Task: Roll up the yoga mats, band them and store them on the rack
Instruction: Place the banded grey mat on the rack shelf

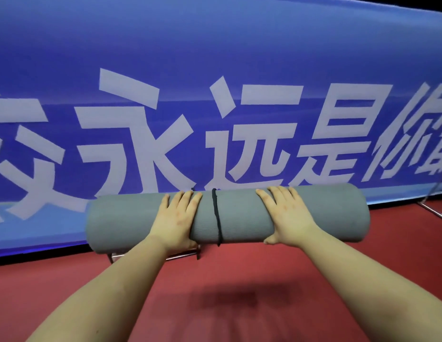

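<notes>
Grey rolled yoga mat (239, 213), banded w/ black band (217, 215) midway btwn both hands, held level above red floor (239, 304), near metal rack (180, 255) just below left hand (176, 215). Left fingers (187, 198) and right hand (286, 213) spread over top, thumbs under. Prob light, soft foam, grippy; hold either side of band so ends don't sag.

Blue banner (215, 70) with white characters behind; red floor (215, 280) below

head-height view, forward, close
</notes>
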A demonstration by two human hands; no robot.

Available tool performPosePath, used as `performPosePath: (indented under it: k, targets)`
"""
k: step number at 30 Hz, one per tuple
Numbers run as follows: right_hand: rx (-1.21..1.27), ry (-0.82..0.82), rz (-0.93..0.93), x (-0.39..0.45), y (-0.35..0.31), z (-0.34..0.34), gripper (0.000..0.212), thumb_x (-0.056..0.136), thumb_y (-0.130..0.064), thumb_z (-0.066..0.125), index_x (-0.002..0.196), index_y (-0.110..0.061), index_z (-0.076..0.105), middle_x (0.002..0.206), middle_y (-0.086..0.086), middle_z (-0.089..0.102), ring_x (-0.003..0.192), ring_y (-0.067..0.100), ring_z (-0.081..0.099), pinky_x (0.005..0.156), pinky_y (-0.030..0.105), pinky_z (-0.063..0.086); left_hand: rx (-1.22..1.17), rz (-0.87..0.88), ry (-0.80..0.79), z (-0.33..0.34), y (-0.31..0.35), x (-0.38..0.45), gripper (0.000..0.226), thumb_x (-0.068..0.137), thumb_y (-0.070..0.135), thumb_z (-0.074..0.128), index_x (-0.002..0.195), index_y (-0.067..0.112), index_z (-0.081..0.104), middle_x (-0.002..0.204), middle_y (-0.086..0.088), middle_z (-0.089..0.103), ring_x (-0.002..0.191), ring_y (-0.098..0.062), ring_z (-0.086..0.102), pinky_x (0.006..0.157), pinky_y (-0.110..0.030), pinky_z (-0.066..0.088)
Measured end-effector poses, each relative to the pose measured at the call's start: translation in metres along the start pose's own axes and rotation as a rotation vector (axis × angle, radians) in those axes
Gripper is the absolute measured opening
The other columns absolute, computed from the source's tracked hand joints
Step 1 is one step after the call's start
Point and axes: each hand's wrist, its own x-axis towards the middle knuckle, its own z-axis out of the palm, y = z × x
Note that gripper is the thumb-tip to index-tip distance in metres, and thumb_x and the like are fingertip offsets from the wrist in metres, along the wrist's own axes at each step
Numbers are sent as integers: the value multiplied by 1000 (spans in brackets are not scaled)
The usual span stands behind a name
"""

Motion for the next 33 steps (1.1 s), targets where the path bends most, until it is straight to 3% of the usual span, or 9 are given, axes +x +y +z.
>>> performPosePath:
  k: [8, 13, 18, 21, 25, 27, 29, 33]
  targets:
    - [44, -60, -36, 118, 128, 73, 124, 56, -65, 75, 150, -20, 7, 151, 10, 21, 139, 27, 19, 116, 45, 11, 26, -58, -41, 62, 27, 166, 120, 28, 56, 79, 132, 9, 42, 122, -12, 55, 108, -32, 54, 90, -55, 46]
    - [34, -72, -86, 193, 185, 112, 132, 28, -63, 85, 142, -13, 40, 133, 19, 49, 123, 34, 47, 106, 53, 31, 12, -136, -113, 98, 38, 239, 120, 26, 57, 79, 130, 7, 47, 120, -13, 56, 108, -32, 56, 89, -56, 46]
    - [67, -152, -128, 262, 210, 157, 124, 59, -62, 76, 151, -19, 4, 152, 10, 18, 141, 26, 16, 116, 46, 7, 16, -167, -193, 143, 21, 301, 118, 28, 54, 80, 131, 6, 49, 123, -14, 55, 111, -34, 54, 92, -55, 43]
    - [53, -167, -111, 307, 224, 184, 124, 60, -62, 75, 151, -19, 2, 153, 9, 15, 142, 25, 13, 116, 45, 5, 7, -166, -226, 171, 4, 349, 117, 37, 55, 78, 138, 8, 42, 132, -14, 49, 120, -34, 48, 98, -55, 37]
    - [68, -167, -95, 373, 246, 219, 124, 55, -59, 78, 150, -18, 11, 151, 11, 23, 140, 28, 21, 116, 46, 9, -40, -135, -209, 212, -15, 413, 113, 56, 53, 71, 148, 12, 20, 148, -11, 29, 137, -31, 27, 111, -51, 20]
    - [59, -184, -104, 405, 258, 238, 125, 50, -58, 81, 150, -17, 18, 148, 13, 30, 137, 30, 27, 115, 48, 13, -40, -150, -220, 232, -23, 440, 115, 51, 53, 74, 147, 11, 25, 145, -12, 35, 134, -32, 33, 109, -52, 24]
    - [59, -208, -109, 430, 268, 255, 127, 45, -59, 82, 149, -17, 23, 146, 14, 34, 136, 31, 31, 114, 51, 16, -56, -163, -231, 253, -30, 463, 119, 35, 54, 78, 138, 8, 40, 131, -14, 51, 120, -34, 49, 99, -54, 38]
    - [83, -255, -113, 463, 287, 289, 125, 56, -58, 79, 151, -19, 8, 152, 13, 20, 142, 28, 17, 116, 49, 5, -78, -151, -229, 288, -33, 502, 126, 18, 59, 77, 128, 8, 44, 115, -13, 61, 104, -33, 61, 85, -55, 49]
